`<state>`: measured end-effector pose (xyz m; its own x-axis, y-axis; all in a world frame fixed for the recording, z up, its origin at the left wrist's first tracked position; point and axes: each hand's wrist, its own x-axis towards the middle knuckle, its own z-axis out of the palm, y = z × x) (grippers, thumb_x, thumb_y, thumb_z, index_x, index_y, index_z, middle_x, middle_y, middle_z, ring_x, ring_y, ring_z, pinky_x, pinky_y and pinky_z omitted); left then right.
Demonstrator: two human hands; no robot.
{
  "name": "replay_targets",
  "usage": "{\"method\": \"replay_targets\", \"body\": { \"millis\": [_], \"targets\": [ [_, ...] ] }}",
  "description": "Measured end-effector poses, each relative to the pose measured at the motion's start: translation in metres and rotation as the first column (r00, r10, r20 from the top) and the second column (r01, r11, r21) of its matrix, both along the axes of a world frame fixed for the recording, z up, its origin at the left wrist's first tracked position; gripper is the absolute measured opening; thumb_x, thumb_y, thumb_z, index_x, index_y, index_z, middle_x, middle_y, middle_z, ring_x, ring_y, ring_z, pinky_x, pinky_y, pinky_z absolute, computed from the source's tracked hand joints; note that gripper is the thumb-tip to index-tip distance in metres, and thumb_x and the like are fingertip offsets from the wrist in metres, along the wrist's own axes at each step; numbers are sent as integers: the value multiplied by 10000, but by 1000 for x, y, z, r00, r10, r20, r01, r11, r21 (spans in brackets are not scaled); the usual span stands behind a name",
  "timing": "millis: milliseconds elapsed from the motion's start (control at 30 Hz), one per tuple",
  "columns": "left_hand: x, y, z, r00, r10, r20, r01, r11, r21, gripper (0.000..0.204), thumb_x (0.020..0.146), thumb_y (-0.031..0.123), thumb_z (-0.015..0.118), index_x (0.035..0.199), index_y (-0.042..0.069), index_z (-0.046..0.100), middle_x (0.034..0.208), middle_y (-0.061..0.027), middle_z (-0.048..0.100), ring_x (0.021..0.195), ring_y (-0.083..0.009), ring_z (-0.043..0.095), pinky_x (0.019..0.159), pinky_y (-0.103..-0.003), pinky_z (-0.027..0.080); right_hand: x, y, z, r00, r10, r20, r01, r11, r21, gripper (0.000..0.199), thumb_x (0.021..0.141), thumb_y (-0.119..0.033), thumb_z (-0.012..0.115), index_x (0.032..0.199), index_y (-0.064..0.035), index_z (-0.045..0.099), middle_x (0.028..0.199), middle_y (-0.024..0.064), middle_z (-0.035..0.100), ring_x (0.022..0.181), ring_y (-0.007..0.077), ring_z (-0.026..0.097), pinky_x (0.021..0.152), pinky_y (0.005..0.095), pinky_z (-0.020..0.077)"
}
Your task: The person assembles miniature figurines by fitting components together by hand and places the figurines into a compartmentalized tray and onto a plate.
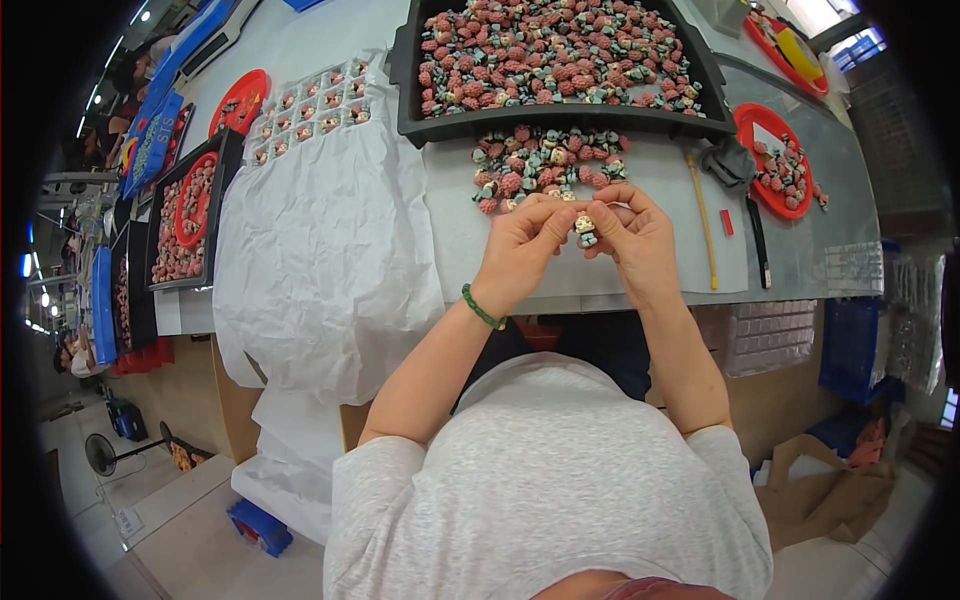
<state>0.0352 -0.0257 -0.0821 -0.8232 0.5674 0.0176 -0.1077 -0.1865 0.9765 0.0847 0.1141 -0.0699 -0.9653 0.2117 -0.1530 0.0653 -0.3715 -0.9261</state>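
Between the fingertips of both hands I hold one small figurine (586,229), with a pale face and a grey-blue body, upright over the table's near edge. My left hand (522,240) pinches it from one side; a green bead bracelet circles that wrist. From the other side my right hand (634,238) grips it with thumb and fingers. Just beyond my fingers lies a loose pile of similar figurines (520,165) with pink bumpy tops. Behind the pile stands a black tray (560,122) heaped with many more.
To the left are a white compartment tray (318,112) holding figurines and crumpled white paper (325,220) draping over the edge. On the right lie a wooden stick (703,225), a black-handled tool (758,243), a grey cloth (728,162) and a red plate (752,118) of figurines.
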Motion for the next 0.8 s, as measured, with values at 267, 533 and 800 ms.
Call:
{"method": "replay_targets", "body": {
  "millis": [267, 533, 800],
  "targets": [
    [3, -8, -5, 992, 118, -33, -117, 993, 21, 175, 856, 120, 572, 985, 21, 635, 887, -26, 549, 770, -76, 490, 632, -206, 421, 8, -12, -9, 994, -88, 57, 96, 981, -168, 212, 820, -102, 619, 973, 5, 519, 783, 98, 613, 652, 123, 597, 564, 252, 521],
    [3, -10, -2, 981, 42, 189, -81, 976, 204, 205, 861, 88, 551, 1029, -17, 599, 998, -63, 577, 887, -124, 557, 798, -256, 463, 19, -19, -15, 912, -35, -409, 276, 791, 546, 181, 733, 38, 665, 903, 30, 604, 855, 102, 607, 745, 151, 602, 636, 232, 513],
    [7, -6, 1, 899, -45, 435, -88, 956, 281, 273, 878, 98, 525, 1119, -30, 538, 1084, -106, 578, 960, -160, 562, 862, -291, 462, 14, -15, -17, 814, 47, -579, 455, 569, 685, 228, 671, 61, 697, 879, 8, 620, 844, 111, 602, 737, 158, 593, 617, 240, 490]
  ]
}}
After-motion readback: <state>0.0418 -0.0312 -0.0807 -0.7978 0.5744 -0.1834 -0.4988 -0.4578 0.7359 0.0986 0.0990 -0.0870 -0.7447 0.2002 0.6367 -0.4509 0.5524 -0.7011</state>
